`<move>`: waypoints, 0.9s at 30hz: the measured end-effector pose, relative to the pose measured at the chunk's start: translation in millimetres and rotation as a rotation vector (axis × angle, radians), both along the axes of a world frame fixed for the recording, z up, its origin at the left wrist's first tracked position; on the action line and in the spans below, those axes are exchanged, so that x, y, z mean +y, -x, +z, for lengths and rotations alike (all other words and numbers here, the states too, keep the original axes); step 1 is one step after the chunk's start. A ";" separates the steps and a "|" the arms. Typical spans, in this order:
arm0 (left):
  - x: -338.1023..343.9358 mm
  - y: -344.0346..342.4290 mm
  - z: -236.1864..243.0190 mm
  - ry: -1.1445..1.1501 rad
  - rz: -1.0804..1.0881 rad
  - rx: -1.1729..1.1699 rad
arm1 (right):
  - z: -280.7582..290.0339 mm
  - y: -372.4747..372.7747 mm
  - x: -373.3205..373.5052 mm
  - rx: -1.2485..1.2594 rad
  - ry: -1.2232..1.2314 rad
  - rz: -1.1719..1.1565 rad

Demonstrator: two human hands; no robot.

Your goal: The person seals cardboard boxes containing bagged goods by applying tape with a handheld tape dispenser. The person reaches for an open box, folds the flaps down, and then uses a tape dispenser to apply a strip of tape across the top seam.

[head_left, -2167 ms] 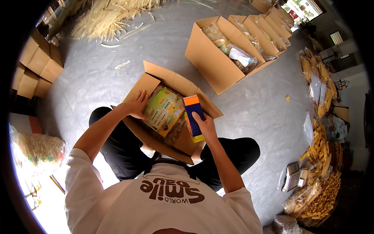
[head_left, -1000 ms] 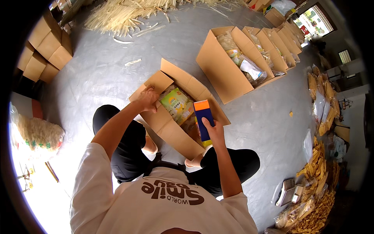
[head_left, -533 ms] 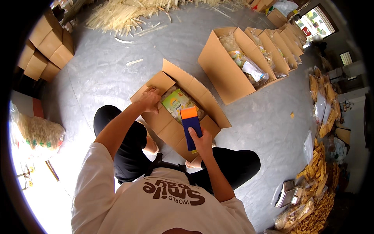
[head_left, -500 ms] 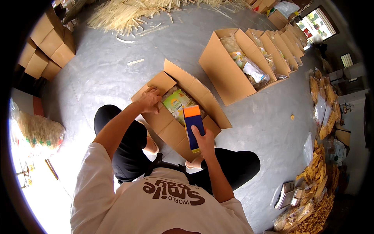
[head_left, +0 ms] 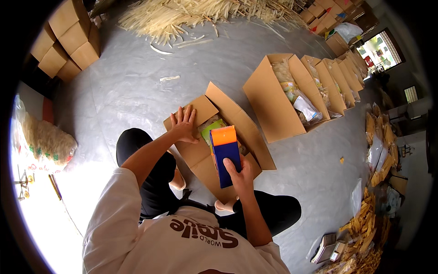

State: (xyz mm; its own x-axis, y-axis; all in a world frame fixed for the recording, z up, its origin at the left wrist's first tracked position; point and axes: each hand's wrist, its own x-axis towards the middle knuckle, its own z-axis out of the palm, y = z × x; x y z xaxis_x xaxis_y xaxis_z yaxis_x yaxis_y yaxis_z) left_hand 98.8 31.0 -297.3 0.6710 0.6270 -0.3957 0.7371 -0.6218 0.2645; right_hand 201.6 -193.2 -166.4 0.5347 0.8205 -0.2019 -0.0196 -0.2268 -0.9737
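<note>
In front of my feet sits a cardboard box (head_left: 199, 162) with its flaps up or partly folded. My left hand (head_left: 184, 127) lies on its left flap (head_left: 200, 108), fingers spread and holding nothing. My right hand (head_left: 240, 176) grips a blue block with an orange end, which looks like a tape dispenser (head_left: 226, 155), held over the box opening. Partly hidden behind it, a green printed packet (head_left: 216, 127) lies inside the box along with clear plastic wrapping.
A row of open boxes (head_left: 273, 102) filled with bagged goods runs back on the right. Closed cartons (head_left: 68, 34) are stacked at far left. Pale strips (head_left: 196, 23) lie heaped at the back. Yellowish dried strips (head_left: 360, 219) and a scale (head_left: 325, 249) lie on the right.
My left hand has gone from curled at the flap's edge to flat with fingers spread. The tape dispenser has tilted, showing more of its orange end and covering more of the green packet.
</note>
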 end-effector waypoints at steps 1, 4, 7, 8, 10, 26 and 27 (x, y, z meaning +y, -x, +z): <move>-1.2 0.1 0.8 -0.011 0.003 -0.006 | -12.9 -1.9 5.5 -0.051 0.082 0.034; -5.9 5.2 4.1 -0.044 0.007 -0.034 | -84.9 3.0 9.0 -0.090 0.205 0.034; -18.3 15.0 3.0 -0.135 0.032 -0.106 | -85.2 3.0 13.8 -0.082 0.162 0.019; -28.3 17.8 -11.0 -0.200 0.064 -0.139 | -84.1 5.8 16.8 -0.111 0.140 0.020; -56.4 12.5 -23.1 -0.419 0.052 -0.259 | -77.9 0.7 15.3 -0.065 0.181 0.019; -56.6 3.9 -1.8 -0.385 -0.060 -0.267 | 31.0 -125.5 -15.1 -0.042 -0.186 -0.369; -56.1 1.6 -1.2 -0.381 -0.074 -0.276 | 32.0 -136.3 -18.5 -0.005 -0.209 -0.426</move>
State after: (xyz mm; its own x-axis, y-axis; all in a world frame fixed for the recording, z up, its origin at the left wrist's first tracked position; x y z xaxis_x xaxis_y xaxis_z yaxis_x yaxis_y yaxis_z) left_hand 97.2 -25.0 -298.5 0.7669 0.6396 0.0530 0.6215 -0.7607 0.1872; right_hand 337.9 -211.6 -134.4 0.8330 0.5508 -0.0522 -0.0634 0.0013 -0.9980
